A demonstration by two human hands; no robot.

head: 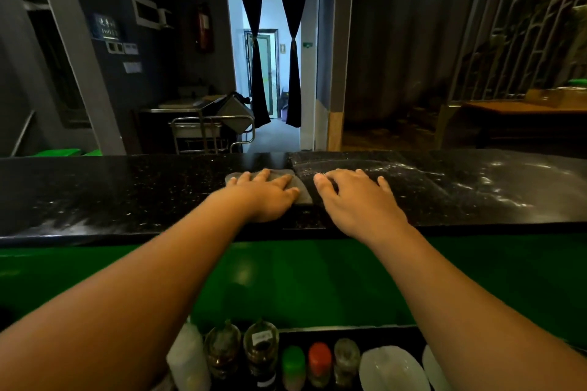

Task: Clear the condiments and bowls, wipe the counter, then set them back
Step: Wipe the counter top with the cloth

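Restaurant or café service counter, staff side.
Long black speckled stone counter on a green-fronted bar; row of condiment bottles and white bowls on the lower shelf. Behind: toilet sign on a dark wall, fire extinguisher, steel trolley, curtained doorway, wooden dining table at right.

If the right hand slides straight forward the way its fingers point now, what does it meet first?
Nothing, it seems: the right hand lies flat on the wet black counter, fingers toward its far edge. That stretch looks free; beyond is open floor. The cloth lies beside it.
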